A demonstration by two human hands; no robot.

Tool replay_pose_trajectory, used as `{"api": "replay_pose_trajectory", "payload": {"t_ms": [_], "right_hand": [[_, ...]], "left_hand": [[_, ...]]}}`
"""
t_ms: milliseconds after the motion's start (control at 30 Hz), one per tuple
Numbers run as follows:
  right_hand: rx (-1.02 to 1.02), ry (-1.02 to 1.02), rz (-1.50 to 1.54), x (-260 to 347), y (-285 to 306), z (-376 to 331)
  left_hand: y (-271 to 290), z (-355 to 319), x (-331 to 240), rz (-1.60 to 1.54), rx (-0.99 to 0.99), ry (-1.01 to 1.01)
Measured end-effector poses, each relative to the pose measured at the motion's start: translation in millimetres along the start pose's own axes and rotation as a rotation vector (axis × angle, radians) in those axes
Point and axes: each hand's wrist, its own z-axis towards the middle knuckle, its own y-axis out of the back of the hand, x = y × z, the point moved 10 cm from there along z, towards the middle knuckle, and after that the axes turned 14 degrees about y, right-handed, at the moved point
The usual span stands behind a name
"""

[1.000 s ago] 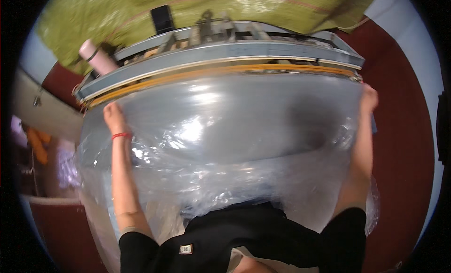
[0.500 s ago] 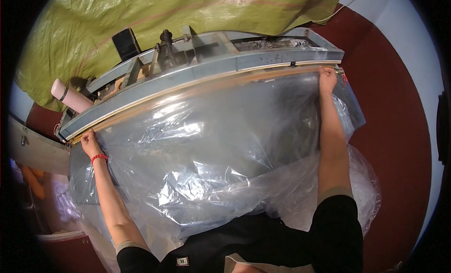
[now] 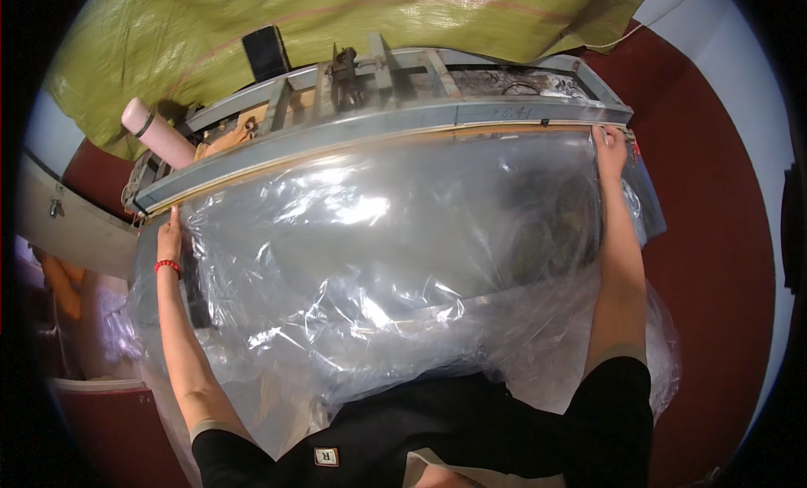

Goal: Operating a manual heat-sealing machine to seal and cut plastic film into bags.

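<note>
A wide sheet of clear plastic film (image 3: 378, 244) stretches over a dark grey surface between my arms, its far edge along a long grey metal bar (image 3: 370, 122). My left hand (image 3: 170, 233), with a red bead bracelet at the wrist, is closed on the film's far left corner, one finger pointing toward the bar. At the bar's right end my right hand (image 3: 612, 154) pinches the film's far right corner. Pale and orange-brown strips (image 3: 336, 154) run along the bar's near face. The film's near part lies crumpled against my black shirt.
Behind the bar is a metal frame (image 3: 437, 72) with a clamp-like mechanism (image 3: 345, 76). A pink bottle (image 3: 158, 133) leans at its left; a black phone (image 3: 266, 52) rests on yellow-green woven sheeting (image 3: 336, 17). At left stands a pale panel with a latch (image 3: 80, 223). The floor (image 3: 714, 278) is dark red.
The whole view has shifted a little. My left hand's finger is now straighter, pointing at the bar. The film lies more evenly along the bar, still with both hands at its far corners.
</note>
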Motion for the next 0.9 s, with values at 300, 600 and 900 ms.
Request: {"api": "replay_pose_trajectory", "payload": {"t_ms": [300, 600, 900], "right_hand": [[-0.064, -0.349, -0.793, 17, 225, -34], [0.507, 0.265, 0.123, 266, -37, -43], [1.075, 0.263, 0.984, 471, -190, -181]], "left_hand": [[-108, -154, -56, -0.124, 0.509, -0.205], [-134, -261, -101, -0.282, 0.739, -0.273], [-113, -287, -120, -0.151, 0.75, -0.594]]}}
